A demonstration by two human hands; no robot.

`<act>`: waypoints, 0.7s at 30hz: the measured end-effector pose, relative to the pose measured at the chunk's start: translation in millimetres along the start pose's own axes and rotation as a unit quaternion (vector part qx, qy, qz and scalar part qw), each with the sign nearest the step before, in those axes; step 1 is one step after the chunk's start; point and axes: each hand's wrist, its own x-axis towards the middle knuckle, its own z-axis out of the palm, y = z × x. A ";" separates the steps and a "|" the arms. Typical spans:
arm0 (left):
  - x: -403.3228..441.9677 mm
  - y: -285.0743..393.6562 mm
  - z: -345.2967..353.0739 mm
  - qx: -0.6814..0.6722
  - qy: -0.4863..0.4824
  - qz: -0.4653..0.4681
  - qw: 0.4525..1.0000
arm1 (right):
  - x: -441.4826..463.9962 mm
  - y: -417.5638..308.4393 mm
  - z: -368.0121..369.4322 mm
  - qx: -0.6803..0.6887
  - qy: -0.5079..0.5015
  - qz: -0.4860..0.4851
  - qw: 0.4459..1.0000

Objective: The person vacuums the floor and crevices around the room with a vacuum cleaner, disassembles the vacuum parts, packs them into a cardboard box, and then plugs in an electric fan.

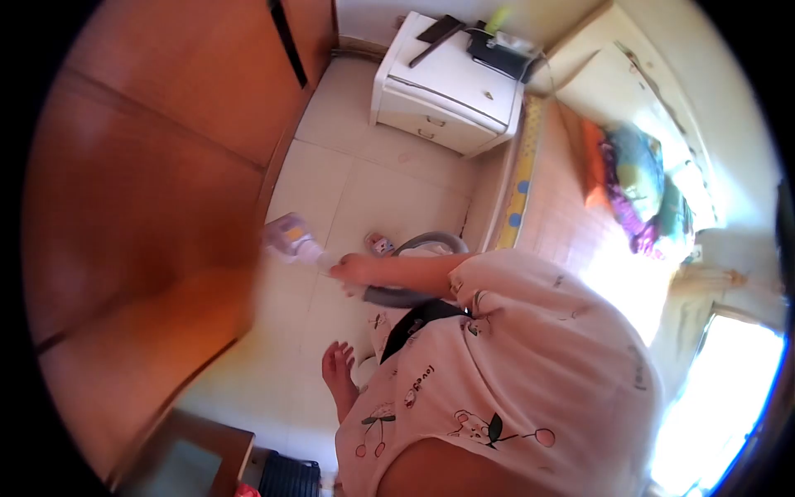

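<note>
My right hand [354,272] is closed around the narrow whitish end of a pale purple, partly see-through object [291,237]. It is blurred and looks bottle-like, pointing away toward the wooden cabinet. Beneath my right forearm is a thick grey curved rim or tube [393,296], with something white inside its curve. My left hand [338,364] hangs lower in the view over the floor, fingers slightly spread, holding nothing visible. Beside the grey curve lies a small pink and white patterned item [380,243], perhaps a slipper.
Tall orange-brown cabinet doors [166,174] line the left. A white drawer unit [447,91] with dark items on top stands at the back. To the right is a bed [563,190] with heaped colourful cloth [642,182]. A brown box-like piece [195,451] sits at the lower left.
</note>
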 end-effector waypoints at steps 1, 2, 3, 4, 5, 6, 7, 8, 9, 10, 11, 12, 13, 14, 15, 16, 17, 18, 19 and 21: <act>16.0 14.9 21.6 0.021 -0.041 0.033 0.998 | 21.5 2.9 7.7 -0.007 -0.005 -0.045 0.999; 36.1 27.7 49.1 -0.041 -0.061 0.039 0.997 | 40.5 3.5 12.8 -0.014 -0.009 -0.089 0.996; 56.6 40.0 79.3 -0.103 -0.081 0.043 0.990 | 47.7 -3.0 12.8 -0.053 0.025 -0.117 0.991; 70.5 49.8 100.9 -0.161 -0.097 0.046 0.981 | 52.7 -11.7 13.7 -0.089 0.056 -0.144 0.984; 82.2 56.2 117.6 -0.162 -0.061 0.044 0.984 | 65.2 -16.0 10.1 -0.022 0.041 -0.137 0.990; 96.7 63.2 135.5 -0.162 -0.024 0.042 0.986 | 76.8 -20.4 1.4 0.045 0.024 -0.129 0.990; 112.7 70.8 156.5 -0.163 0.013 0.041 0.986 | 83.2 -28.4 -12.0 0.045 0.030 -0.123 0.991; 120.1 81.2 179.9 -0.125 0.065 0.064 0.988 | 89.8 -34.8 -27.2 0.044 0.034 -0.114 0.992; 136.3 87.0 197.4 -0.077 0.085 0.056 0.992 | 98.5 -42.9 -47.8 0.043 0.037 -0.105 0.993; 155.1 93.0 210.5 -0.029 0.103 0.049 0.993 | 106.4 -50.5 -74.6 0.015 0.019 -0.111 0.994; 176.2 98.6 224.8 0.019 0.122 0.042 0.991 | 115.8 -54.8 -105.2 -0.013 0.002 -0.118 0.993; 197.0 101.1 242.2 0.004 0.155 0.017 0.988 | 125.0 -56.2 -140.0 -0.043 -0.015 -0.123 0.991; 219.4 102.8 258.6 -0.011 0.188 -0.007 0.982 | 136.6 -58.8 -177.1 -0.073 -0.033 -0.128 0.989; 242.3 102.3 273.6 -0.031 0.177 -0.026 0.983 | 162.1 -52.0 -220.7 -0.108 -0.062 -0.146 0.981; 266.0 95.0 291.1 -0.046 0.181 -0.054 0.981 | 191.4 -31.3 -269.5 -0.143 -0.090 -0.158 0.973; 291.6 84.8 306.7 -0.060 0.186 -0.082 0.977 | 212.5 -14.2 -323.1 -0.177 -0.072 -0.142 0.971; 316.8 76.3 318.6 -0.074 0.192 -0.109 0.973 | 261.2 24.5 -362.0 -0.253 -0.002 -0.155 0.955; 341.8 69.9 326.6 -0.086 0.187 -0.133 0.970 | 282.6 47.9 -409.2 -0.268 0.097 -0.200 0.938; 368.3 63.2 334.8 -0.107 0.183 -0.153 0.965 | 299.4 59.2 -455.4 -0.282 0.181 -0.133 0.933; 414.1 41.7 347.2 -0.153 0.184 -0.191 0.952 | 330.6 65.0 -548.1 -0.460 0.147 -0.071 0.873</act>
